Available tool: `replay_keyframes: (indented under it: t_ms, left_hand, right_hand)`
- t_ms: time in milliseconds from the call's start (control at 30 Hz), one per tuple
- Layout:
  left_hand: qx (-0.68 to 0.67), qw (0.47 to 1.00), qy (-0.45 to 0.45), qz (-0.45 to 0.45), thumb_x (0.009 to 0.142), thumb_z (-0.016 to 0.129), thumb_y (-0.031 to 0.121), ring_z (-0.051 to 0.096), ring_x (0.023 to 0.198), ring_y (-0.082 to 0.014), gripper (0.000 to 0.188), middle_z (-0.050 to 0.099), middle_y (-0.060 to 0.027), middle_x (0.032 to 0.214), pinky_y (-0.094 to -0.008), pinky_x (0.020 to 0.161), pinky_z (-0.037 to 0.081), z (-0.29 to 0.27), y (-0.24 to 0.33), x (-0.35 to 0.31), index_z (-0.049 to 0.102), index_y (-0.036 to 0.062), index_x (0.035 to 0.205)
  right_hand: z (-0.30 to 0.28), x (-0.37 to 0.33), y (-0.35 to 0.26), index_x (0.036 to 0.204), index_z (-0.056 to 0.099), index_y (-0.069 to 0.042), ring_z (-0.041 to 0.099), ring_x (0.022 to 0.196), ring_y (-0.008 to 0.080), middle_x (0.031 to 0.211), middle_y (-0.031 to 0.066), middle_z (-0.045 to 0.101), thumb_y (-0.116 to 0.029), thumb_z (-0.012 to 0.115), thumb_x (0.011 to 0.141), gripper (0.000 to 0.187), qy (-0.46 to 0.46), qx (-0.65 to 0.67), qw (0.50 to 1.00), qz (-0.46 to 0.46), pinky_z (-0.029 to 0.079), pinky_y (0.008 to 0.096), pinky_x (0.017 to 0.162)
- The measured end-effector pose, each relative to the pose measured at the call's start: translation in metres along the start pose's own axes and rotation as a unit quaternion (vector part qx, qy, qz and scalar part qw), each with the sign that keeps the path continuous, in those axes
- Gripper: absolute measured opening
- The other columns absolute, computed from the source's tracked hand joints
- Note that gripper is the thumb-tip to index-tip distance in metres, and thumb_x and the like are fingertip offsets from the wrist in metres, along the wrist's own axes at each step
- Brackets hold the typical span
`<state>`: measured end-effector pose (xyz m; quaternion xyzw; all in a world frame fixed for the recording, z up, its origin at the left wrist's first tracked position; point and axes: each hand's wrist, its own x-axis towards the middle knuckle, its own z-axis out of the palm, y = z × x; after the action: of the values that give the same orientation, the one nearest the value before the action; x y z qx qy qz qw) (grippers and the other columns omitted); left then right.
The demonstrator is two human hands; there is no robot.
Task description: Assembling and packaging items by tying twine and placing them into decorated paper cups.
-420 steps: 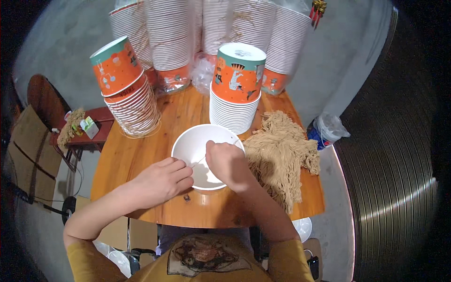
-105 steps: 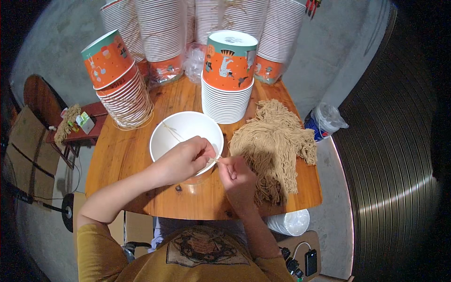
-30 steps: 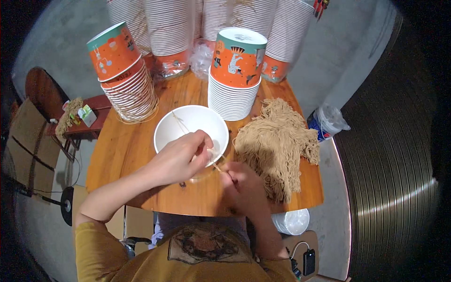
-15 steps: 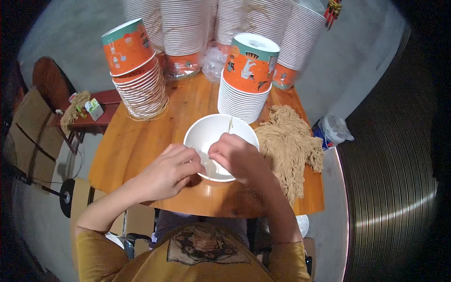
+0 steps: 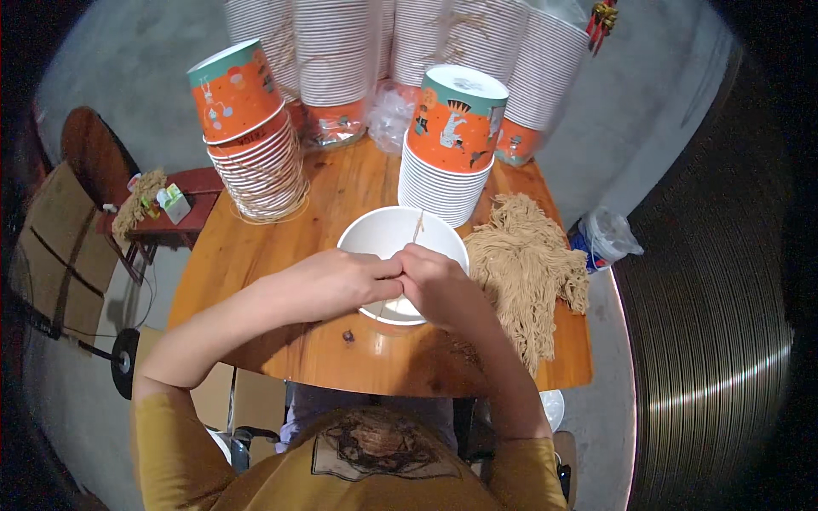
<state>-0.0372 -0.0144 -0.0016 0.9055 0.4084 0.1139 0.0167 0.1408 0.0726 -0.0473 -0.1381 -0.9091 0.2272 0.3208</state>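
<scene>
A white paper bucket [image 5: 361, 232] stands mouth up near the table's front edge. A thin tan string [image 5: 418, 226] hangs over its far rim and runs down inside to my right hand [image 5: 436, 285], whose fingers are pinched on it. My left hand [image 5: 358, 283] meets the right one above the bucket's mouth, fingertips touching and closed on the string too. The exact crossing of the string is hidden between the fingers. To the right of the bucket lies a loose heap of tan strings [image 5: 520, 277].
Two stacks of orange-and-green paper buckets stand upside down behind: the left stack [image 5: 243, 106] is wound with strings, the right stack [image 5: 456, 128] is plain. Tall wrapped stacks [image 5: 332, 60] line the back. A bin [image 5: 603, 238] stands right, a red bench [image 5: 200, 187] left.
My left hand has moved right and slightly up, closing the gap to my right hand. Their fingertips now meet over the bucket. The right hand has hardly moved.
</scene>
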Motion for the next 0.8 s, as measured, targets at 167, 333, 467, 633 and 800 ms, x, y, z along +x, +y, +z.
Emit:
replay_keyframes:
  t_ms: [167, 333, 467, 633, 800]
  left_hand:
    - [-0.029, 0.999, -0.01, 0.034, 0.073, 0.056, 0.005, 0.059, 0.083, -0.0255, 0.012, 0.052, -0.0082, 0.085, -0.037, 0.068, 0.052, -0.007, 0.0, 0.003, 0.054, 0.0041, 0.085]
    - [-0.071, 0.996, -0.009, 0.059, 0.075, 0.058, 0.007, 0.057, 0.083, -0.0256, 0.012, 0.052, -0.0072, 0.082, -0.0386, 0.071, 0.05, -0.006, 0.008, -0.003, 0.055, 0.0057, 0.086]
    - [-0.037, 0.998, -0.026, 0.032, 0.074, 0.06, 0.008, 0.057, 0.082, -0.027, 0.013, 0.051, -0.0079, 0.082, -0.0389, 0.071, 0.049, -0.01, 0.018, -0.006, 0.055, 0.0037, 0.085]
    - [-0.049, 0.999, 0.009, -0.007, 0.075, 0.062, 0.009, 0.055, 0.084, -0.0295, 0.017, 0.05, -0.0106, 0.085, -0.0407, 0.075, 0.046, -0.006, 0.033, -0.012, 0.049, 0.0011, 0.084]
    - [-0.039, 0.998, 0.019, -0.039, 0.077, 0.063, 0.011, 0.053, 0.09, -0.0276, 0.018, 0.05, -0.0104, 0.089, -0.0383, 0.079, 0.042, 0.0, 0.03, -0.026, 0.05, 0.0032, 0.088]
  right_hand:
    - [0.007, 0.003, -0.001, 0.076, 0.056, -0.001, 0.058, 0.071, 0.036, 0.072, 0.0167, 0.054, -0.002, 0.057, 0.075, 0.002, 0.043, -0.028, 0.999, 0.002, 0.049, 0.0421, 0.064]
    - [0.008, 0.003, -0.006, 0.078, 0.059, -0.001, 0.059, 0.071, 0.0362, 0.075, 0.0169, 0.057, -0.003, 0.06, 0.076, 0.004, 0.023, -0.044, 0.997, 0.055, 0.048, 0.0413, 0.062]
    - [0.014, 0.004, -0.008, 0.077, 0.059, 0.0, 0.059, 0.07, 0.0362, 0.074, 0.0175, 0.057, -0.005, 0.061, 0.076, 0.005, 0.052, -0.067, 0.995, 0.054, 0.047, 0.0423, 0.061]
    - [0.016, 0.005, -0.009, 0.072, 0.055, 0.001, 0.059, 0.072, 0.0366, 0.072, 0.0194, 0.055, -0.006, 0.061, 0.078, 0.011, 0.099, -0.083, 0.991, 0.046, 0.048, 0.0445, 0.064]
    - [0.007, 0.011, -0.011, 0.078, 0.058, -0.001, 0.059, 0.07, 0.033, 0.077, 0.0163, 0.058, -0.008, 0.063, 0.08, 0.009, 0.133, -0.005, 0.991, 0.035, 0.048, 0.0399, 0.065]
